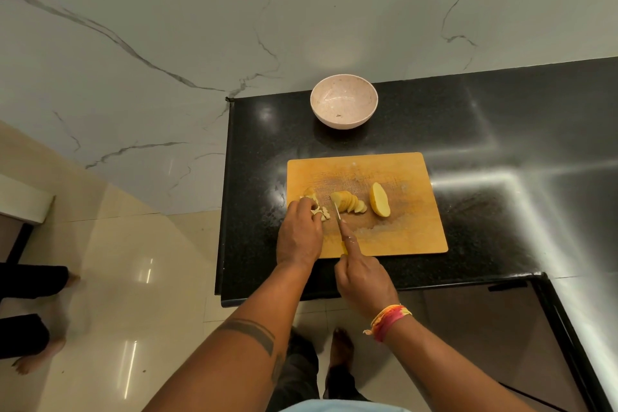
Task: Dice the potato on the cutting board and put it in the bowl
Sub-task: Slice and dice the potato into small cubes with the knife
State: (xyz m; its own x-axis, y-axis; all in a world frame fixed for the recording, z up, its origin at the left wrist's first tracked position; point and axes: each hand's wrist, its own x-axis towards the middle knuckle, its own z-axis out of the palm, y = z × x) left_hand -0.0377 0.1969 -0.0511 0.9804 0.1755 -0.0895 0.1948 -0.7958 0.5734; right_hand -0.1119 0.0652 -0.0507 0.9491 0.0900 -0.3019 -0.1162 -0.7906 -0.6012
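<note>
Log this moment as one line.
left hand holds cut pieces | right hand grips knife | potato half uncut | bowl empty

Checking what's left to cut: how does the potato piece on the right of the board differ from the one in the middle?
The right potato half is one uncut piece; the middle half is already cut into slices that lean on each other. The right half lies apart from both hands; the middle one has the knife at its left end. Both are pale yellow and lie on the cutting board.

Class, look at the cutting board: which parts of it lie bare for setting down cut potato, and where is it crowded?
Bare: the cutting board's far strip toward the bowl, and its right side past the potato half. Crowded: the near-left corner, where the left hand, diced pieces, knife and slices cluster.
</note>
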